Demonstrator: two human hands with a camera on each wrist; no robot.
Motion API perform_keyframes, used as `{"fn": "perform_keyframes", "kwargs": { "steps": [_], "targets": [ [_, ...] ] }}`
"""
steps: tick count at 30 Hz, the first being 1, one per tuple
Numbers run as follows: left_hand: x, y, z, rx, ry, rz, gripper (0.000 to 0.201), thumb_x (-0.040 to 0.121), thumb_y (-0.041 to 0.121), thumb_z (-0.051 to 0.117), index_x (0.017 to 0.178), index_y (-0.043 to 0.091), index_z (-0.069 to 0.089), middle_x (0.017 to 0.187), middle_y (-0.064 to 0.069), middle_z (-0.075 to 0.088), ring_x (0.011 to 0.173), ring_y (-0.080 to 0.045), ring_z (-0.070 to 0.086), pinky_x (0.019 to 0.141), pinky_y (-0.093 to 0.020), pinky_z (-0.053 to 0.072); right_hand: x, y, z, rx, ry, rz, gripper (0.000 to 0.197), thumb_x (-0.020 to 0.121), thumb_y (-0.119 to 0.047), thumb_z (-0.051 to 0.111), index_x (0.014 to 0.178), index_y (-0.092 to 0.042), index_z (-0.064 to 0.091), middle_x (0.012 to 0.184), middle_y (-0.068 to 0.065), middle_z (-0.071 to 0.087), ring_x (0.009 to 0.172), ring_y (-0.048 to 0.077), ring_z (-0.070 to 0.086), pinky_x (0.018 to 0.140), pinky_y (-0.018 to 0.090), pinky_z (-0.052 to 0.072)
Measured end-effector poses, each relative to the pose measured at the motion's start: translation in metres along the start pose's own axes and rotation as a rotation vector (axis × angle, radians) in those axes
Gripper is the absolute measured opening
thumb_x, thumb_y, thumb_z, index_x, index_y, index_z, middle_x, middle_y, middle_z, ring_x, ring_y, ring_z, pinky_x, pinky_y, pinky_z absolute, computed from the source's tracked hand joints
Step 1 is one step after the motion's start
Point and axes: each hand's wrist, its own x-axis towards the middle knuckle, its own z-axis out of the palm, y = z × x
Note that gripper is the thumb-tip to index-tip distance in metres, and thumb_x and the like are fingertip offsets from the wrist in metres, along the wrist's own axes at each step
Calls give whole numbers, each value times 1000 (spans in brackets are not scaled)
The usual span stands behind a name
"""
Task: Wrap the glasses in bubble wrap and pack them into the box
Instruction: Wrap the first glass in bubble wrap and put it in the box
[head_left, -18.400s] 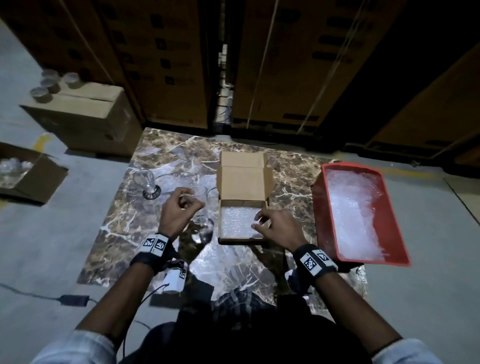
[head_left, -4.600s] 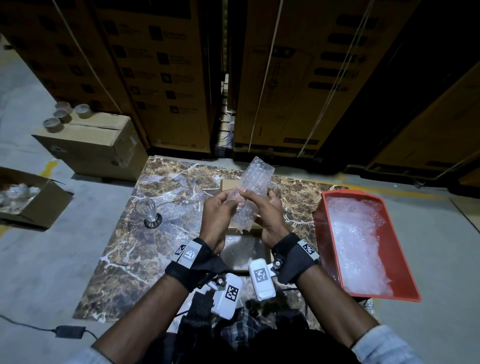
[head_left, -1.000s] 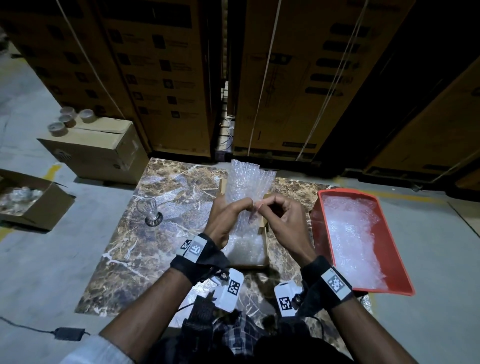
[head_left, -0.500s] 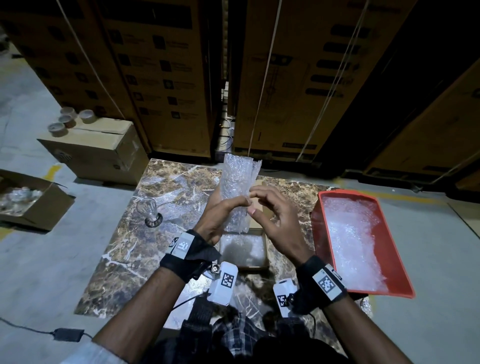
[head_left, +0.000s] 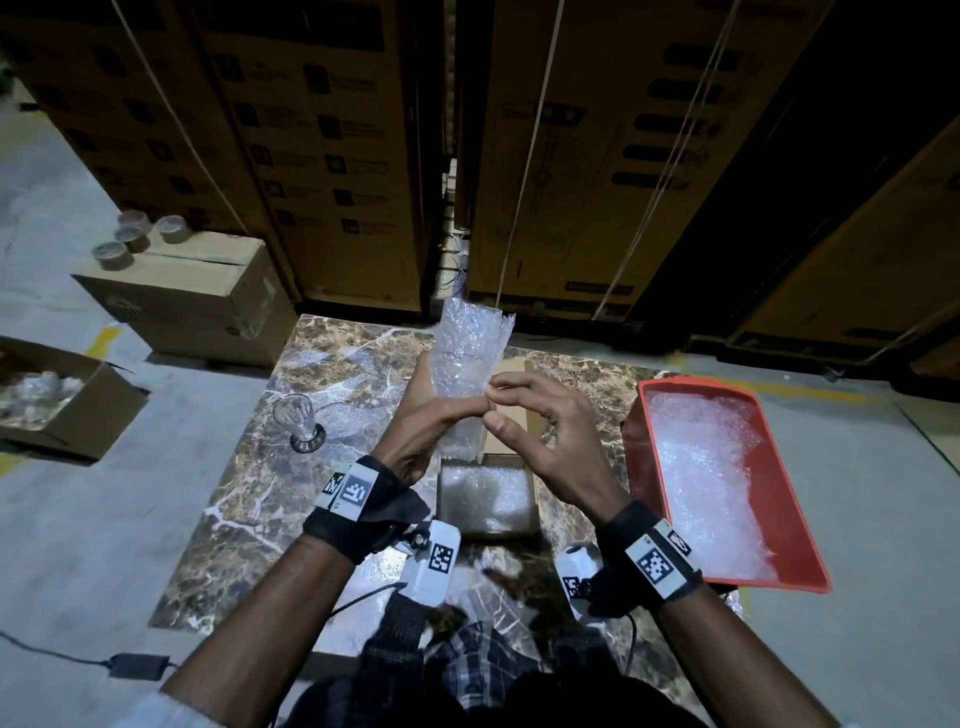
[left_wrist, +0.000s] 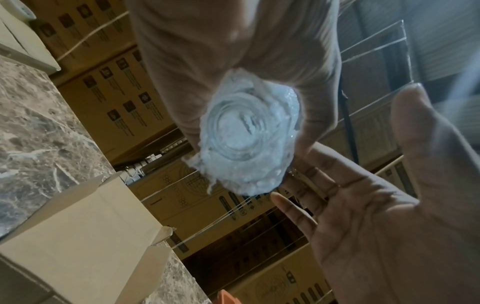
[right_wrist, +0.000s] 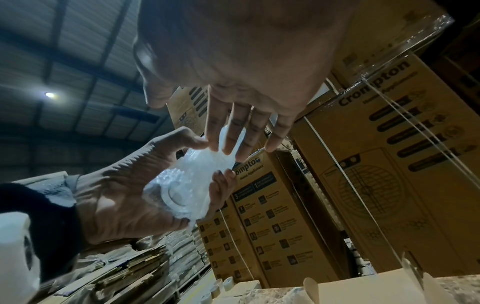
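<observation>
Above the open box (head_left: 487, 493) on the marble table (head_left: 244, 499), a glass is held upright, wrapped in bubble wrap (head_left: 467, 358). The glass itself is almost wholly hidden by the wrap; only its round base (left_wrist: 240, 131) can be made out, from below, in the left wrist view. The far half of the box is covered by the hands, and its floor is seen to be lined with bubble wrap. How the wrap's loose top edge is folded cannot be told.

The bundle is gripped by the left hand (head_left: 421, 421), whose fingers and thumb are curled round its lower part. The right hand (head_left: 545, 441) is held loosely spread, its fingers (right_wrist: 233, 131) nearly straight; the wrap is touched by the tips of the fingers just beside the left thumb, and nothing is enclosed by this hand.

A second, unwrapped glass (head_left: 298, 423) is stood upright on the table to the left, well apart from the box. More bubble wrap is held in the red tray (head_left: 649, 467) at the right.
</observation>
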Motion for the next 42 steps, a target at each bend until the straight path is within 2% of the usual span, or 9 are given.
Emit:
{"fn": "perform_keyframes", "kwargs": {
  "steps": [4, 9, 14, 18, 26, 31, 34, 39, 42],
  "targets": [
    [2, -3, -1, 37, -12, -4, 79, 59, 15, 88, 125, 34, 50, 109, -1, 75, 99, -16, 74, 83, -37, 58, -1, -1, 1, -25, -3, 3, 50, 88, -60, 63, 110, -18, 79, 118, -10, 70, 112, 3, 63, 98, 38, 52],
    [4, -5, -1, 85, -3, -28, 137, 25, 38, 101, 147, 30, 37, 130, -9, 65, 116, -28, 66, 96, -48, 55, 2, -8, 5, -67, 8, 15, 64, 86, -68, 56, 107, -13, 80, 104, -6, 75, 98, 1, 67, 91, 36, 54],
    [2, -5, 4, 117, 64, -5, 73, 69, 1, 84, 123, 34, 48, 107, 0, 67, 97, -16, 67, 82, -34, 59, 4, -10, 0, 53, 33, 33, 54, 89, -62, 55, 99, -16, 82, 95, -8, 76, 92, 5, 69, 84, 27, 51],
    [6, -13, 1, 58, 49, 10, 64, 64, 0, 77, 125, 3, 56, 91, -10, 69, 83, -25, 66, 69, -36, 56, 9, -5, -3, 148, 88, 38, 50, 92, -56, 52, 104, -17, 81, 104, -8, 77, 103, 8, 70, 90, 28, 53],
    [-3, -10, 9, -34, -55, -66, 44, 67, 8, 71, 106, -10, 62, 76, -5, 66, 75, -19, 62, 70, -38, 53, 8, 2, -4, 96, 49, -21, 56, 88, -52, 62, 135, -22, 65, 136, -12, 64, 129, 8, 57, 106, 36, 49],
    [-9, 0, 12, -3, -116, -131, 46, 68, 17, 69, 100, -15, 62, 75, 5, 69, 78, -15, 62, 77, -35, 52, 15, 9, -7, 32, 3, -60, 57, 84, -55, 65, 133, -25, 65, 133, -16, 63, 127, 3, 57, 106, 29, 45],
    [-12, 2, 14, 19, -132, -96, 38, 69, 14, 67, 107, 10, 63, 92, -7, 70, 84, -20, 66, 81, -38, 57, 24, 10, -7, -30, -74, -45, 54, 81, -63, 65, 126, -33, 62, 123, -26, 62, 118, -5, 59, 100, 27, 46],
    [-13, -8, 15, -32, -78, -85, 85, 62, -2, 66, 143, 6, 42, 96, -10, 70, 79, -18, 71, 71, -34, 60, 43, 6, -17, -131, -198, -82, 41, 80, -66, 66, 93, -26, 71, 92, -13, 70, 88, 4, 64, 86, 37, 53],
    [-13, -11, 14, -26, -63, -83, 90, 59, -4, 65, 145, 11, 41, 101, -14, 68, 79, -18, 70, 70, -35, 59, 52, 6, -16, -234, -308, -100, 37, 83, -66, 67, 79, -30, 64, 76, -10, 64, 73, 5, 58, 85, 38, 50]
  ]
}}
